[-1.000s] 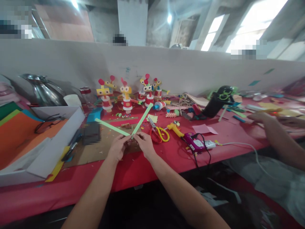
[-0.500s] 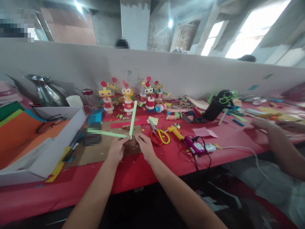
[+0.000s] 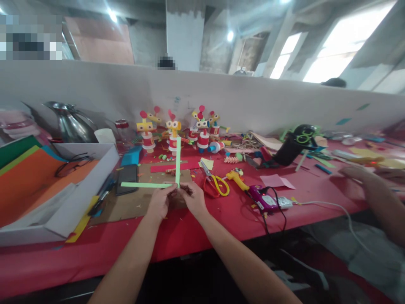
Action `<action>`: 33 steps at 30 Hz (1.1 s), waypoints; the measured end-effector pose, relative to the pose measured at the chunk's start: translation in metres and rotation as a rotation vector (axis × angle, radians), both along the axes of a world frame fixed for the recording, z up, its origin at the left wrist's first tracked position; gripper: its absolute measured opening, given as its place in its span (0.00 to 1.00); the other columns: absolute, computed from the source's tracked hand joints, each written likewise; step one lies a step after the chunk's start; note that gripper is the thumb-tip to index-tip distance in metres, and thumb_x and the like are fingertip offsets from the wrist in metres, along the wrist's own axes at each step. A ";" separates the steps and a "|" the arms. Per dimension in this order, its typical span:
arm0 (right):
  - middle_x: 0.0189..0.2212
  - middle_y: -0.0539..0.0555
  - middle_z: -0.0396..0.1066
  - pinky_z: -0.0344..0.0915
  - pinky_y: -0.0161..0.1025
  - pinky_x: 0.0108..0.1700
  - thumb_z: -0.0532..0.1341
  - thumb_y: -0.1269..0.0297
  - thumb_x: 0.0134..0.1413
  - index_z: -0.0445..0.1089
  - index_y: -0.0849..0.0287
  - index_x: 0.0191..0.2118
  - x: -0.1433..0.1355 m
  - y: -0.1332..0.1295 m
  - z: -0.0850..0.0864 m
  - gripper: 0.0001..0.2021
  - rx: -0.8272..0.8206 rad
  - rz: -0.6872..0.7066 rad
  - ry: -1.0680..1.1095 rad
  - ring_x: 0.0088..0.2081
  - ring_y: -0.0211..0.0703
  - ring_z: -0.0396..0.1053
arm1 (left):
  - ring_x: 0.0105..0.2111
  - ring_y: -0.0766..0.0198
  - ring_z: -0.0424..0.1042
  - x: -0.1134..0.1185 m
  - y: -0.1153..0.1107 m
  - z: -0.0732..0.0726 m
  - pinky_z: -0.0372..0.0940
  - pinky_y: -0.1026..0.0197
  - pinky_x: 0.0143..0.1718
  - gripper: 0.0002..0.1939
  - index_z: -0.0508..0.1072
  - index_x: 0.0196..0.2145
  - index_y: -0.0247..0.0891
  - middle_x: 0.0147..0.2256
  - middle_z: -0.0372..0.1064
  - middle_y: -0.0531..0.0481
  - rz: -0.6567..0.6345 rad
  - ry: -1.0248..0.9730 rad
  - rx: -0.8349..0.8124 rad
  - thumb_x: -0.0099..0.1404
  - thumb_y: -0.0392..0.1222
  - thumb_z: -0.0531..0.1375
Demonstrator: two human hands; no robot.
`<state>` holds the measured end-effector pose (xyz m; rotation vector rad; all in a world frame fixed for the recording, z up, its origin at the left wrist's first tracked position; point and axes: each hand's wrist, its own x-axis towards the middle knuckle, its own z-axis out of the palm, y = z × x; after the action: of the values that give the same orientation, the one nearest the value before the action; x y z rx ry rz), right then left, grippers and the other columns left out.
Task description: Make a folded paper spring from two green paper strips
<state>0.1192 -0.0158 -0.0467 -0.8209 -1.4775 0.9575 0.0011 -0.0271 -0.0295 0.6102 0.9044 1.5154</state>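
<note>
Two light green paper strips point(image 3: 178, 162) meet at a corner between my hands, one pointing away from me and the other to the left. My left hand point(image 3: 160, 199) pinches the strips where they join. From the right, my right hand point(image 3: 192, 195) closes its fingers on the same corner. Both hands are over the front part of a brown cardboard sheet point(image 3: 139, 207). Scissors with red and yellow handles point(image 3: 218, 185) lie just right of my right hand. A dark phone point(image 3: 127, 179) rests on the cardboard under the left strip's end.
Several paper figures point(image 3: 174, 135) stand behind the hands. A white box point(image 3: 85, 192) with coloured paper is at the left. Right of the scissors are a yellow glue gun point(image 3: 238, 180), a purple device point(image 3: 261, 198) and a black container point(image 3: 286, 150). Another person's hand point(image 3: 356, 173) is at far right.
The view has shifted slightly, moving the scene right and down. The green strips have turned a little, the left one now nearly level and the other nearly upright.
</note>
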 end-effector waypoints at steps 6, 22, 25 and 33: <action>0.30 0.51 0.73 0.68 0.38 0.38 0.62 0.65 0.48 0.74 0.57 0.36 -0.001 0.000 -0.002 0.08 -0.012 -0.022 0.035 0.33 0.42 0.71 | 0.24 0.67 0.71 0.002 -0.004 0.003 0.65 0.64 0.30 0.14 0.75 0.25 0.33 0.22 0.73 0.51 0.039 0.005 -0.013 0.38 0.37 0.71; 0.25 0.50 0.73 0.69 0.36 0.30 0.62 0.61 0.49 0.73 0.59 0.33 -0.001 -0.004 0.009 0.08 -0.131 -0.013 0.124 0.25 0.39 0.70 | 0.23 0.67 0.70 0.002 -0.003 0.001 0.63 0.63 0.30 0.23 0.75 0.35 0.34 0.23 0.73 0.52 0.086 0.126 0.042 0.37 0.39 0.72; 0.23 0.49 0.73 0.70 0.36 0.31 0.62 0.62 0.48 0.73 0.59 0.32 0.000 -0.001 0.012 0.07 -0.165 0.010 0.151 0.24 0.39 0.70 | 0.26 0.65 0.71 0.001 -0.004 0.000 0.65 0.61 0.33 0.21 0.75 0.35 0.33 0.26 0.74 0.49 0.081 0.198 0.063 0.41 0.41 0.71; 0.26 0.50 0.75 0.72 0.39 0.35 0.64 0.59 0.45 0.74 0.58 0.32 -0.003 0.016 0.034 0.09 -0.242 0.099 0.202 0.27 0.41 0.72 | 0.25 0.65 0.70 0.000 0.010 0.021 0.64 0.62 0.32 0.17 0.76 0.31 0.34 0.24 0.72 0.51 0.194 0.237 0.074 0.40 0.39 0.70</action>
<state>0.1162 0.0001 -0.0125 -0.8025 -1.2532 1.2736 0.0016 -0.0173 -0.0085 0.7864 1.1178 1.6802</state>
